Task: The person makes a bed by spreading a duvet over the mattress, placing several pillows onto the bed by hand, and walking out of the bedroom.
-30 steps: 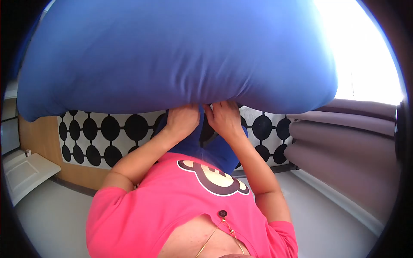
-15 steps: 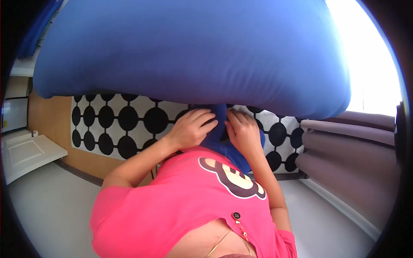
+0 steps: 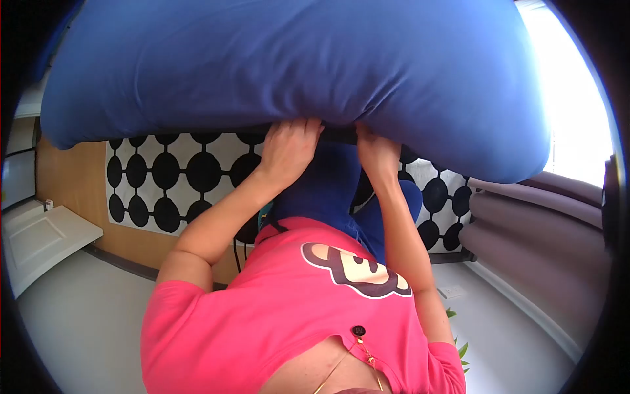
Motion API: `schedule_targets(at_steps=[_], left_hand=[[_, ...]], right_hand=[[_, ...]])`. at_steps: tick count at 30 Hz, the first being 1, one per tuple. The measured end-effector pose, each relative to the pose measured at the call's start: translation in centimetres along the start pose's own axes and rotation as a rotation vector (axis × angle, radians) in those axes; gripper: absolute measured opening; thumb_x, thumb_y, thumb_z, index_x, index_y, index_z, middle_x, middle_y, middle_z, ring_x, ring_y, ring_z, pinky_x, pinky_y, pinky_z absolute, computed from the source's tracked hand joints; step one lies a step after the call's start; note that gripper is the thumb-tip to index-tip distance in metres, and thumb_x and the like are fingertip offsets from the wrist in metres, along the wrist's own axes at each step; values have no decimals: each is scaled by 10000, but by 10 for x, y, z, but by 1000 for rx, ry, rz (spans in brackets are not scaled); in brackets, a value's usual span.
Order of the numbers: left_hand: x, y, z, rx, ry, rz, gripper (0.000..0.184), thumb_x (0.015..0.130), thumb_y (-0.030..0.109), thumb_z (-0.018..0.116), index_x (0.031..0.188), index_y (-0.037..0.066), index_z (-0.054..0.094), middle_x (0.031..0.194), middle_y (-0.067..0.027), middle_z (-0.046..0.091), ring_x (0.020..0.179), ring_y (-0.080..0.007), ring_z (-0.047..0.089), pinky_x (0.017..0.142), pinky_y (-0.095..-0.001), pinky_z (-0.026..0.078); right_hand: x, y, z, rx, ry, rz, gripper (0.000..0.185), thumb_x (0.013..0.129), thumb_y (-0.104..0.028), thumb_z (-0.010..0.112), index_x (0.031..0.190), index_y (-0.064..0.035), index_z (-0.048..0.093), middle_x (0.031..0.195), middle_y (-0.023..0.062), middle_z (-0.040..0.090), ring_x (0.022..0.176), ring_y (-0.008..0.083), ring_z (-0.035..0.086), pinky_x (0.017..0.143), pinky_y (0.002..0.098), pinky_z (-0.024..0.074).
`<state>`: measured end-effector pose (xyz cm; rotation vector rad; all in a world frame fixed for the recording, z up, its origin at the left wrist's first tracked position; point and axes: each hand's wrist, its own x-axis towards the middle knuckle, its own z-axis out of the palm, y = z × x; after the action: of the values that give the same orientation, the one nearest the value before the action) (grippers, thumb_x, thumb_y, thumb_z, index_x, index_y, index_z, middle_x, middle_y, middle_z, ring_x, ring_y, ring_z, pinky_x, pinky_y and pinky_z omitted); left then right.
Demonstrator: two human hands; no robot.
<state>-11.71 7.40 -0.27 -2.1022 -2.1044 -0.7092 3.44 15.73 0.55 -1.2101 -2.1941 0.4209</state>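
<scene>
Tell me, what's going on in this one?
Someone in a pink shirt is handling a bulky blue cover. The left hand and right hand are apart from each other, both at its near edge. The cloth is creased around them. Their grip is partly hidden, so how firmly they hold it can't be told. A dotted rug shows on either side of them.

Blk/wht rug (image 3: 166, 172) on wood flr (image 3: 71, 185), mauve curtain (image 3: 531, 243) nr brt window (image 3: 577, 92).
</scene>
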Motion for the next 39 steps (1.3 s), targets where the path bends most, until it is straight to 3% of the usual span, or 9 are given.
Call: schedule_targets(at_steps=[4,10,14,18,23,28,33,36,39], left_hand=[[18,-6,21,58,-109,63,221,755,158,582,937,33,577,807,-113,608,715,-282,599,616,-396,474],[-6,14,-23,8,-132,98,167,785,137,556,883,13,610,871,-159,601,807,-300,589,717,-388,468],[-41,37,-71,-386,-238,259,201,730,96,586,918,24,596,846,-109,561,836,-268,549,779,-363,443],[-52,1,-95,-92,23,78,324,713,47,589,1037,51,587,1031,-113,494,956,-301,471,829,-395,398],[-43,-18,-88,94,59,92,442,692,60,593,1130,113,554,1141,-118,422,1017,-317,391,848,-450,363],[-23,-20,-63,307,16,109,441,682,85,600,1120,86,547,1103,-113,447,956,-316,424,809,-454,390],[-19,-8,-59,-71,-189,36,361,684,65,583,1044,38,579,1024,-120,515,840,-294,501,763,-379,451],[-23,4,-64,-60,-41,224,400,679,58,585,1079,42,570,1051,-126,511,867,-305,503,781,-381,448],[-17,-2,-48,11,-115,156,444,683,35,553,1127,31,547,1086,-113,502,915,-323,491,808,-387,446]], right_hand=[[13,7,13,-145,-50,67,221,829,-221,549,885,-22,628,931,177,614,834,401,568,742,454,438],[-18,15,16,-252,125,47,175,780,-187,563,848,-45,638,829,191,612,771,375,593,670,472,465],[-28,7,2,-269,-50,74,167,756,-165,579,859,-39,622,816,196,605,725,366,594,625,463,470],[-54,-16,-30,-29,-237,73,165,749,-111,596,890,-25,600,869,183,597,729,363,587,623,440,461],[-45,-70,-50,219,65,-203,191,729,-41,626,909,4,579,871,156,591,805,337,564,704,412,446],[-12,-44,-3,107,16,-116,152,732,-63,634,870,-18,589,791,148,577,731,319,572,641,397,452],[-20,-35,7,-56,175,-239,82,700,-46,647,760,-43,591,716,107,568,663,278,569,598,367,452],[-27,-39,8,-46,297,-279,85,685,-18,634,750,-52,591,677,88,559,635,270,564,585,366,451],[-25,-36,8,-50,207,-207,99,672,4,616,751,-54,597,666,86,559,629,271,567,582,371,454]])
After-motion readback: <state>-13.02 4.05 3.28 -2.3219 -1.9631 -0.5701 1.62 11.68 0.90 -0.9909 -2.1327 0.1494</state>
